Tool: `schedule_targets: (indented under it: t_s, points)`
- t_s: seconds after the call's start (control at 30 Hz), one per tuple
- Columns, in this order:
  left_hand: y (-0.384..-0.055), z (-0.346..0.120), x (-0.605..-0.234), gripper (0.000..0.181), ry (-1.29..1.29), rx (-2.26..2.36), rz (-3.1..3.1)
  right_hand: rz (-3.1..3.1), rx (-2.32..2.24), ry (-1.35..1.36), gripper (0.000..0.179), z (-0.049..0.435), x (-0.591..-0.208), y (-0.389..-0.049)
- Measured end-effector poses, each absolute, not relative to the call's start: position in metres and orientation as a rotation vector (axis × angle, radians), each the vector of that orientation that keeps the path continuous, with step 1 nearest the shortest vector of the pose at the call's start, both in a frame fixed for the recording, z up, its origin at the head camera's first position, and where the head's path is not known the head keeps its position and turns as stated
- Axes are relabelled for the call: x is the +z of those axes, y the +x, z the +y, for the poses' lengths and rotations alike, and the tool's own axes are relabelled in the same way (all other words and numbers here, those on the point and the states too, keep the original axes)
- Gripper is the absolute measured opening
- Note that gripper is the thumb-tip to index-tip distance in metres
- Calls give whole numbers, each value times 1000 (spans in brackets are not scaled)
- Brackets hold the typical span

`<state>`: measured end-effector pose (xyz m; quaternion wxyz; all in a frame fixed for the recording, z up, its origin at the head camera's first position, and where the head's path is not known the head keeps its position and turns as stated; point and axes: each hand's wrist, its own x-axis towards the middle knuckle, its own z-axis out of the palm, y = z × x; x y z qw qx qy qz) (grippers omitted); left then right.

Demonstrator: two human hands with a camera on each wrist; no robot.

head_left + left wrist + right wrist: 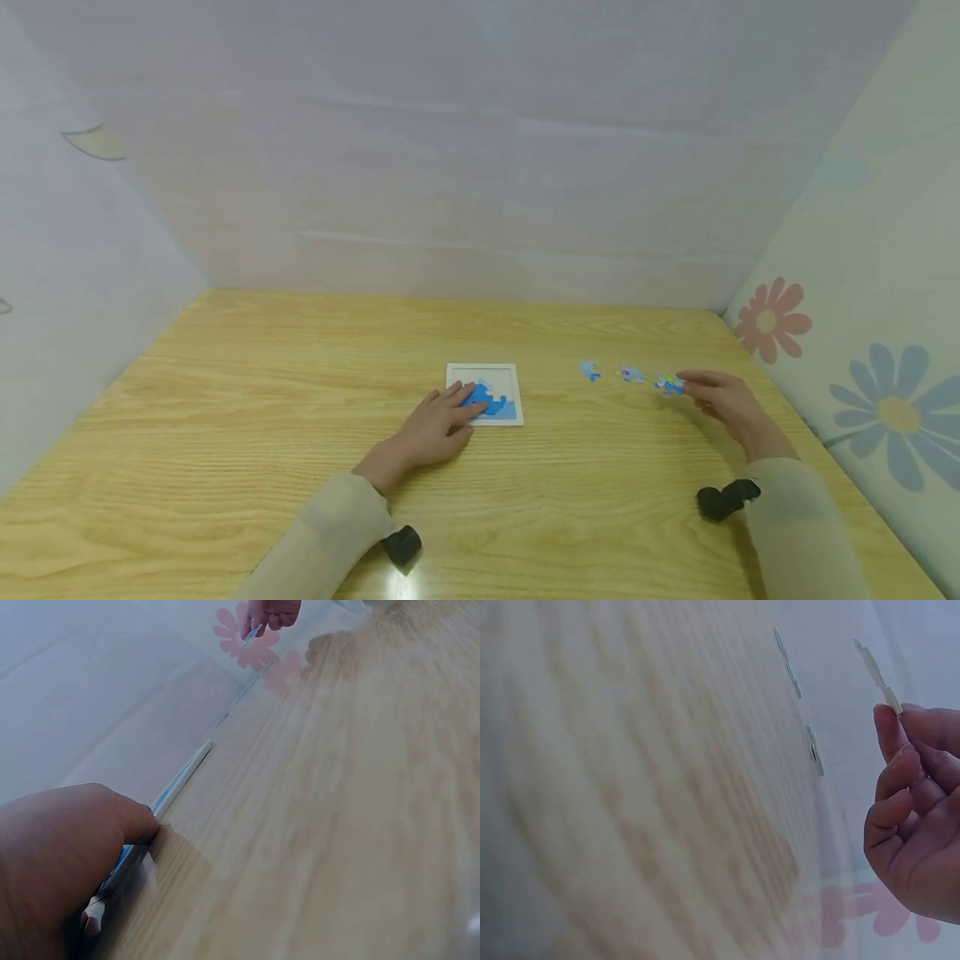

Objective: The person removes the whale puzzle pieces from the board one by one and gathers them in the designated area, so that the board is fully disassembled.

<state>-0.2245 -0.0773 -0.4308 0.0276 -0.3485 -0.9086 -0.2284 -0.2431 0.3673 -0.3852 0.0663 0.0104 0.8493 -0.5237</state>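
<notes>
My left hand lies flat with spread fingers over a white-framed puzzle board, covering its left part. Inside the frame are blue puzzle pieces, and the upper right of the tray shows pale backing. In the left wrist view the thumb touches the board's near edge. Over at the right, my right hand pinches a blue and yellow puzzle piece between thumb and fingertips. The right wrist view shows this puzzle piece edge-on, raised off the table.
Two loose puzzle pieces, one blue and one pale blue with a pink spot, lie on the wooden table between the board and my right hand. A pale cloth wall stands behind, and a flower-printed one at the right.
</notes>
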Motion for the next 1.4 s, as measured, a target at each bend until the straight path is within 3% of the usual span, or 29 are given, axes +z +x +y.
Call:
schedule_targets:
  t_s: [0.23, 0.5, 0.8, 1.4]
  points:
    - [-225, -77, -431, 42, -1075, -700, -2812, 2517, -1637, 76, 48, 376, -390, -240]
    - [-225, -76, -432, 42, -1072, -711, -2813, 2476, -1720, 106, 23, 384, -400, -239]
    - [-225, -78, -433, 42, -1057, -708, -2818, 2586, -1541, 103, 46, 383, -410, -244]
    - [-225, -77, -430, 41, -1068, -721, -2814, 2558, -1596, 122, 48, 383, -412, -243]
